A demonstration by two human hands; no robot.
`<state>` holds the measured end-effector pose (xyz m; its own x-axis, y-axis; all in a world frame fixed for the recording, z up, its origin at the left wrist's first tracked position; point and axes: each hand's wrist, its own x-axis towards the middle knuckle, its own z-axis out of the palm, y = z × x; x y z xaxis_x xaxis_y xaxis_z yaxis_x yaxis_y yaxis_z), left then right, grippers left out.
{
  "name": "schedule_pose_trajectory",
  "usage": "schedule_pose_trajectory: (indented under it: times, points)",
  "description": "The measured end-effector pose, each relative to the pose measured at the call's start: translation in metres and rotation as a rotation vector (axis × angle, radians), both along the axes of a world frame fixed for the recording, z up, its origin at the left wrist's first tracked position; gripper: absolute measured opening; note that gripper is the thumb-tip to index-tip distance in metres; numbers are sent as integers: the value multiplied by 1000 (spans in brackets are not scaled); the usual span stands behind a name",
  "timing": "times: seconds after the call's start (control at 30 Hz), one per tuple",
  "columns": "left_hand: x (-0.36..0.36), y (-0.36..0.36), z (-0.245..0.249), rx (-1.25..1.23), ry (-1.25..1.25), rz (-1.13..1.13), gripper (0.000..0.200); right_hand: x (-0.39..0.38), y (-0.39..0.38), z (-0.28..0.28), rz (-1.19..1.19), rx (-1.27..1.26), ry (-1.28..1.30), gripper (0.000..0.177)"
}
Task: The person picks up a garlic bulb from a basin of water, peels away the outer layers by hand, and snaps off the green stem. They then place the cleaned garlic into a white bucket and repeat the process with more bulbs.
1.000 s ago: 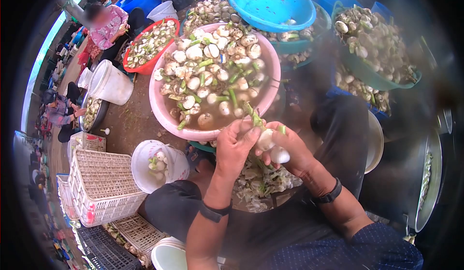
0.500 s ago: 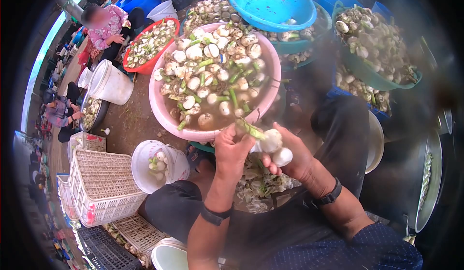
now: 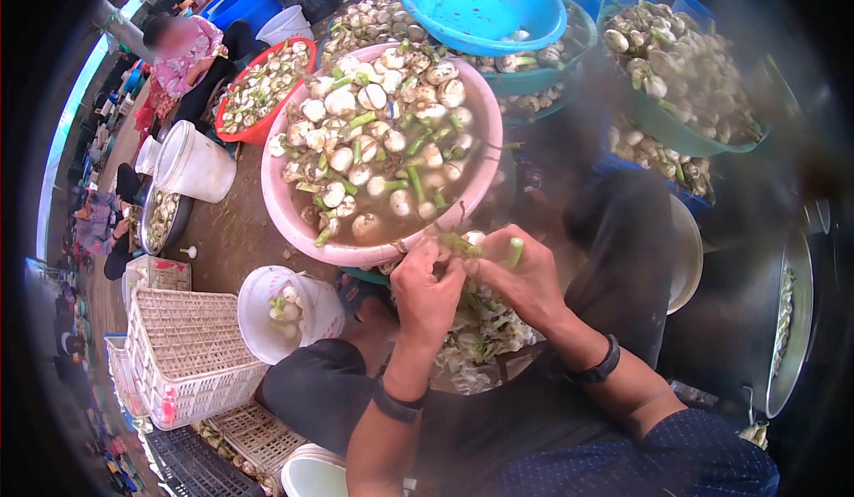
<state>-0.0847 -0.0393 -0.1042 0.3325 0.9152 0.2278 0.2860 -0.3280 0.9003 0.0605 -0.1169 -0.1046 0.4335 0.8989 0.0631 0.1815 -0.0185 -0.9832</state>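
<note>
Just below the pink basin (image 3: pixel 274 181), my two hands meet over a garlic bulb (image 3: pixel 474 237) with loose greenish skin. My left hand (image 3: pixel 427 285) is closed, fingers pinching at the skin. Curled beside it, my right hand (image 3: pixel 525 282) grips garlic too, with a cut green stem (image 3: pixel 516 252) standing up from it; its palm side is hidden. Muddy water and many garlic bulbs with short green stems fill the basin. Under my hands lies a heap of pale peelings (image 3: pixel 489 330). A white bucket (image 3: pixel 253 319) to the left holds several peeled bulbs (image 3: pixel 286 308).
Stacked white crates (image 3: pixel 191 332) stand at left, near another white bucket (image 3: pixel 197 172). A red basin (image 3: pixel 289 88) of garlic sits near a seated person (image 3: pixel 191 57). A blue basin (image 3: pixel 480 8) and a heaped green tub (image 3: pixel 694 132) are at back right.
My hands have turned the garlic: the white bulbs that showed in my right hand are now mostly hidden, and a green stem points up. The view has shifted slightly.
</note>
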Motion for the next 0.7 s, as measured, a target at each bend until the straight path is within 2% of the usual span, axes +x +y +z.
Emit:
schedule_pose_trajectory:
  times: [0.13,0.23,0.3,0.4,0.5,0.63,0.7]
  points:
    - [-1,1,8,-17,3,-26,10,5,0,-1,4,140,-99,19]
    - [1,-1,12,-73,-16,-25,9,-3,3,14,-71,132,34,16]
    - [1,-3,12,-42,4,-37,8,2,1,11,-36,134,-54,17]
    - [2,-5,15,-131,-39,-8,8,7,1,10,-8,187,-146,17]
    - [-2,-1,20,-257,-143,14,9,5,1,11,-4,219,-185,16]
    - [-12,13,0,-401,-377,95,11,7,1,14,16,231,-193,17]
    - [-14,16,-5,-430,-406,139,14,7,0,16,51,225,-135,16]
